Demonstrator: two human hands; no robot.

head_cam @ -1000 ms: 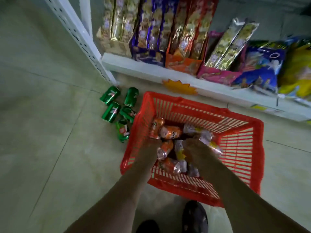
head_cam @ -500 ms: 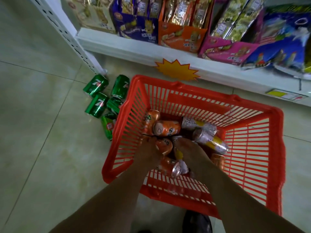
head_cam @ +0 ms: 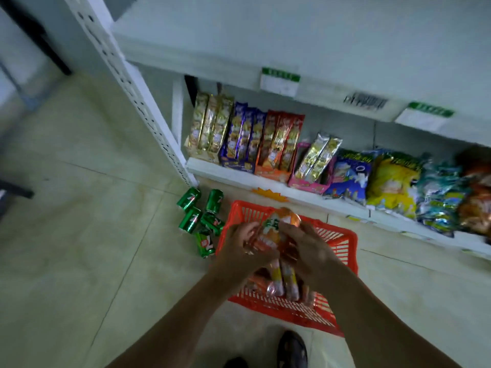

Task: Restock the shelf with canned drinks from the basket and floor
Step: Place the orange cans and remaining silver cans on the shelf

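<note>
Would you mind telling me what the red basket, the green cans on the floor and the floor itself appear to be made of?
Red basket: looks like moulded plastic, judging by its slotted lattice walls and uniform colour.
Green cans: probably aluminium, with a glossy printed skin and bright highlights.
Floor: seemingly glazed ceramic tile, pale and slightly reflective, divided by thin grout lines.

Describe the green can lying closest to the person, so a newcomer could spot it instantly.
Start at the red basket on the floor below the snack shelf. Just off its left side lies a cluster of green cans beside the foot of the white shelf upright. The target can is the one at the cluster's near end, closest to the person's feet, and the only one showing a red patch on its label.
</note>
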